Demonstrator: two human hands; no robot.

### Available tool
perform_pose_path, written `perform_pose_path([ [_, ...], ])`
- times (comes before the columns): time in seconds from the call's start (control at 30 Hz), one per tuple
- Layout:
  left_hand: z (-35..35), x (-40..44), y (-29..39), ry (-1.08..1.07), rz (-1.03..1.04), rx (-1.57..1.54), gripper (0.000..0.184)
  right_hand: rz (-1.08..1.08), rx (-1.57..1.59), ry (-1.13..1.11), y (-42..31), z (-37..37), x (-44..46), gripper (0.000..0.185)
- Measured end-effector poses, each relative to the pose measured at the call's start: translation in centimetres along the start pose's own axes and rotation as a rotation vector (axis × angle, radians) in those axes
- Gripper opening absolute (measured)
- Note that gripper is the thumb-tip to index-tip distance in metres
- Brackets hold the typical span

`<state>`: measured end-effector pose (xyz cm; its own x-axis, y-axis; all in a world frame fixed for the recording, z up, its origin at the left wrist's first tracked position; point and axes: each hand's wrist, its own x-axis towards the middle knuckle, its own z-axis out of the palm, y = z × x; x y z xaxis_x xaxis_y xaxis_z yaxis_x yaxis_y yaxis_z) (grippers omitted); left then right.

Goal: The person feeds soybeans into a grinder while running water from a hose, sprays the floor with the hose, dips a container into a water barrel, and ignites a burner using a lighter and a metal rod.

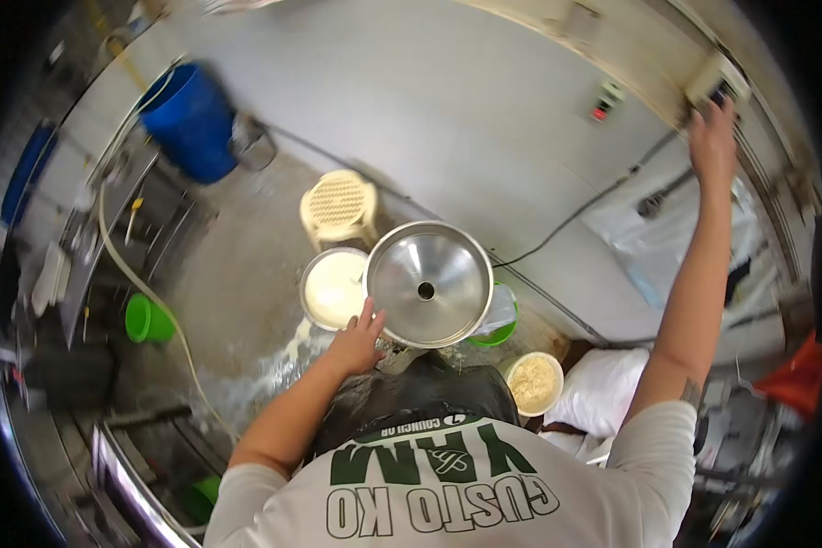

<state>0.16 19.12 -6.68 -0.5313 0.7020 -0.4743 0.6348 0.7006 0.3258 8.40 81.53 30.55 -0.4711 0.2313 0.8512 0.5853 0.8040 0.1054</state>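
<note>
A wide, shiny metal hopper with a small dark hole at its bottom stands right in front of me. My left hand rests at its near left rim, fingers spread, holding nothing. Beside the hopper, on its left, is a round metal container of pale, creamy liquid. My right arm stretches far out to the right. At its end, my right hand reaches a small wall box with a dark part, fingers extended at it; the exact contact is too small to make out.
A cream plastic stool stands behind the liquid. To the right are a green basin, a tub of pale shreds and a white sack. A blue barrel, hose and green bucket are on the left. Spilled liquid wets the floor.
</note>
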Motion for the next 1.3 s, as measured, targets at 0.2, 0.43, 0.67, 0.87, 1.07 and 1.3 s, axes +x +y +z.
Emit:
perform_pose_path([
  [0.2,-1.1,-0.4,1.0,-0.039,-0.060,0.015,0.094,-0.023,0.507,-0.184,-9.3,1.7,-10.6,0.040],
  [0.43,-1.0,-2.0,-0.2,-0.092,0.085,-0.117,0.083,-0.005,0.975,-1.017,-28.6,-2.1,-31.6,0.028],
  [0.67,1.9,-12.0,-8.5,0.221,-0.002,-0.534,0.037,0.150,0.899,-1.217,-34.0,-3.0,-37.0,0.027],
  [0.87,4.1,-23.5,-18.2,0.427,-0.367,-0.610,0.029,0.197,0.901,-1.122,-43.8,-3.9,-33.8,0.037],
  [1.07,5.5,-30.4,-24.7,0.640,-0.627,-0.788,0.023,-0.269,1.094,-1.368,-63.6,-11.4,-36.6,0.026],
  [1.3,6.8,-36.3,-27.9,0.888,-0.718,-0.823,0.023,-0.980,1.358,-1.695,-76.5,-19.4,-38.3,0.032],
])
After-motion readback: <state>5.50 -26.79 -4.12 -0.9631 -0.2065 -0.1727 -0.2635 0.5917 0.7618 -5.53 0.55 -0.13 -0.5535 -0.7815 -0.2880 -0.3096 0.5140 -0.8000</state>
